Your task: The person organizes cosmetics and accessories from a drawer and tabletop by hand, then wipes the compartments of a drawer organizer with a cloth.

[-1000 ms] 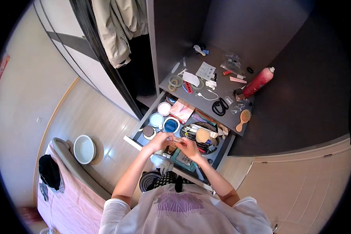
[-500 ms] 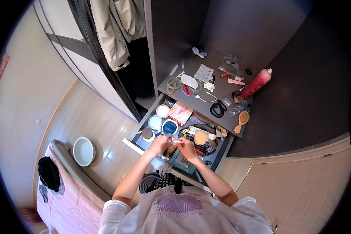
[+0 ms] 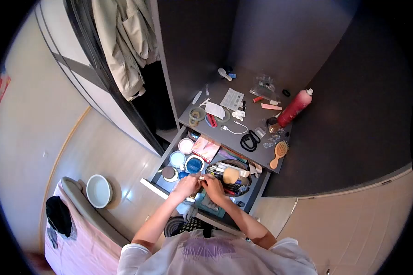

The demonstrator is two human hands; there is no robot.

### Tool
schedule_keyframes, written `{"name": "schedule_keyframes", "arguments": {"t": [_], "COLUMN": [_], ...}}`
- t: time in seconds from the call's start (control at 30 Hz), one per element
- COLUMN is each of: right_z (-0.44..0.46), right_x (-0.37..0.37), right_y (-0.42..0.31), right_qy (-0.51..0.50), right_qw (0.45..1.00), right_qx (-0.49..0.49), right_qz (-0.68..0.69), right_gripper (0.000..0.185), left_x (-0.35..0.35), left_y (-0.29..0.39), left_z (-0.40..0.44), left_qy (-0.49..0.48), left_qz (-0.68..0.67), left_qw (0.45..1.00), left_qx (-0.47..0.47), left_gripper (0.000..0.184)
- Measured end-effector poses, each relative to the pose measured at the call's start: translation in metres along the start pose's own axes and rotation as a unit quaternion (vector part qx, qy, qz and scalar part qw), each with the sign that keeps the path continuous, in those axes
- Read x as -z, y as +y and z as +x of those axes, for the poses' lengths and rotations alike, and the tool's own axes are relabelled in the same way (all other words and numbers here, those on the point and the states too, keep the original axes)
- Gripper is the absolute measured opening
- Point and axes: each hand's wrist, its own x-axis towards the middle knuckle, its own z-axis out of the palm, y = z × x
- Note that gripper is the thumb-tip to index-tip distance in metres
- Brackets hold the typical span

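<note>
My left hand [image 3: 187,185] and my right hand [image 3: 213,188] meet over the open drawer [image 3: 152,188], fingertips pinched together. Between them sits something small and pale, too little and too covered to name. Beneath and around them lie the drawer's contents. A jar with a blue lid [image 3: 194,165] is just beyond my left hand, beside a jar with a brown lid [image 3: 170,173]. Past my right hand is a dark oval basket [image 3: 246,182] of pens and tubes, with a round beige pad [image 3: 231,174] on top. A teal tray [image 3: 209,207] shows partly under my right wrist.
On the grey shelf [image 3: 257,153] above the drawer are a red spray can [image 3: 295,108], a wooden hairbrush [image 3: 278,154], a white cable [image 3: 235,130], tape rolls [image 3: 197,113] and a pill sheet [image 3: 232,99]. A white basin [image 3: 99,191] stands on the floor at left.
The view has shifted, so shelf and drawer appear lower and slightly left. My hands stay together over the drawer, now closer together, and the small pale thing is more covered.
</note>
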Motion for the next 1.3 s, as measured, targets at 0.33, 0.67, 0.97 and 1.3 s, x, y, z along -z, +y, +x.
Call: {"name": "schedule_keyframes", "arguments": {"t": [0.33,0.67,0.97,1.3], "right_z": [0.027,0.184,0.316,0.401], "right_x": [0.062,0.183,0.22,0.227], "right_y": [0.001,0.024,0.075,0.11], "right_qy": [0.075,0.218,0.276,0.29], "right_qw": [0.985,0.965,0.96,0.934], "right_qx": [0.016,0.018,0.029,0.161], "right_qz": [0.154,0.146,-0.035,-0.132], "right_gripper": [0.026,0.021,0.023,0.025], "left_x": [0.057,0.1,0.085,0.089], "left_y": [0.037,0.057,-0.004,-0.039], "left_z": [0.035,0.197,0.386,0.474], "left_qy": [0.0,0.27,0.247,0.346], "left_qz": [0.027,-0.214,-0.491,-0.346], "left_qw": [0.997,0.937,0.831,0.866], "left_qx": [-0.066,-0.066,0.083,0.103], "left_gripper": [0.035,0.024,0.026,0.03]}}
